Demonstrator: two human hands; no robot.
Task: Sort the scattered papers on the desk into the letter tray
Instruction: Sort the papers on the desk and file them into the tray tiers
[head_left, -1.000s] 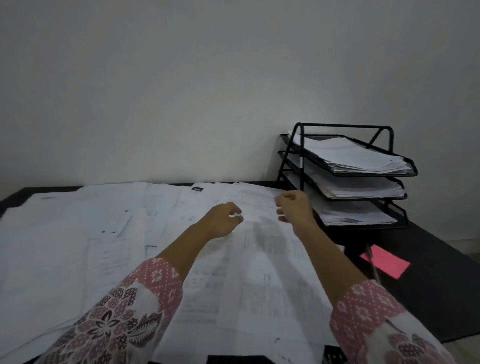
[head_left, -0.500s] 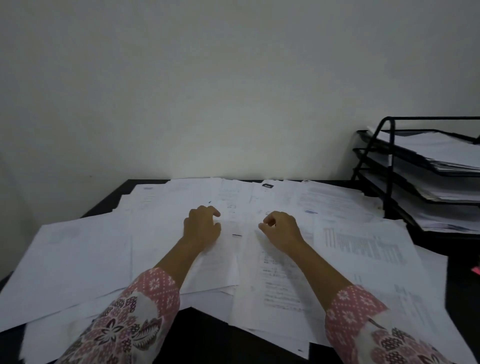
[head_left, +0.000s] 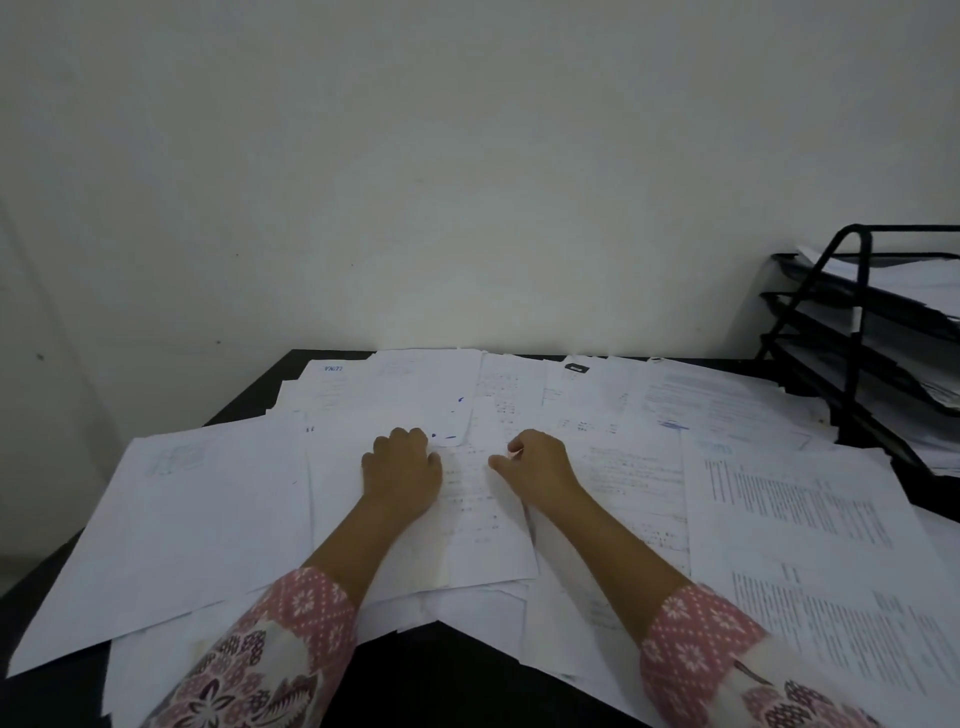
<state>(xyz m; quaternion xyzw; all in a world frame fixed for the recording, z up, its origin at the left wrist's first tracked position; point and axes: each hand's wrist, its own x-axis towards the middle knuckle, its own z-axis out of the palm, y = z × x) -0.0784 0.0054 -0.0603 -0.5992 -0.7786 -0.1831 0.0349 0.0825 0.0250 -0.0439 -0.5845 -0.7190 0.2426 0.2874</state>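
White papers (head_left: 208, 519), print blurred; left hand (head_left: 401, 475) and right hand (head_left: 537, 470) curled atop, perhaps pinching them.

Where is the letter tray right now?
The black three-tier letter tray stands at the far right edge of the head view, partly cut off, on the desk against the wall, just right of the scattered papers.

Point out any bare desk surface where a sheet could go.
Bare desk shows at the near edge between the sleeves and along the left edge beside the papers. Crowded from the middle to the letter tray.
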